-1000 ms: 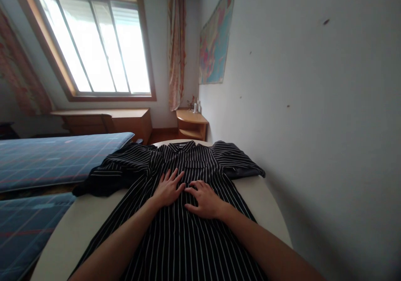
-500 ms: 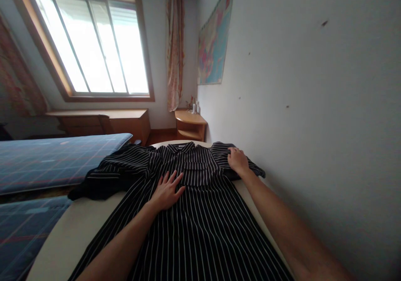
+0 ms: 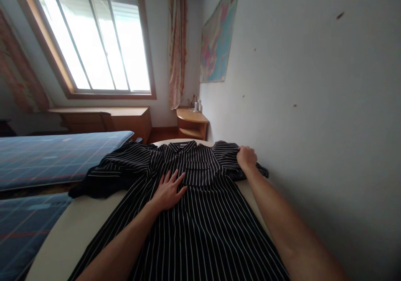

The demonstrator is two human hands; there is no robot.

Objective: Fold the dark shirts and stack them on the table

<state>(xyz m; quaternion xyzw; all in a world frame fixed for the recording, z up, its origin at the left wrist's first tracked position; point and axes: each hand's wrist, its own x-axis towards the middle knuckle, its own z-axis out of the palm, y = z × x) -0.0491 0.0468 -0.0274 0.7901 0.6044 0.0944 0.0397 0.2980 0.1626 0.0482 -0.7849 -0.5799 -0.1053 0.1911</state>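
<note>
A black shirt dress with thin white stripes (image 3: 200, 226) lies spread front up on a pale round-edged table (image 3: 73, 226). Its collar (image 3: 183, 146) points away from me, and the sleeves reach out to both sides. My left hand (image 3: 169, 192) rests flat on the chest part, fingers spread. At the sleeve on the right (image 3: 227, 153), my right hand (image 3: 247, 157) has its fingers curled on the fabric near the outer part. The fingertips of that hand are partly hidden. The left sleeve (image 3: 122, 164) hangs toward the table's edge.
Blue plaid mattresses (image 3: 65, 158) lie close by on the left. A white wall (image 3: 313, 147) runs along the right side. Beyond the table stand a wooden corner shelf (image 3: 192, 116) and a desk (image 3: 130, 112) under the window (image 3: 94, 43).
My right hand has slid outward to the right along the sleeve, and its fingers have curled in. My left hand stays flat in place. The view has shifted slightly.
</note>
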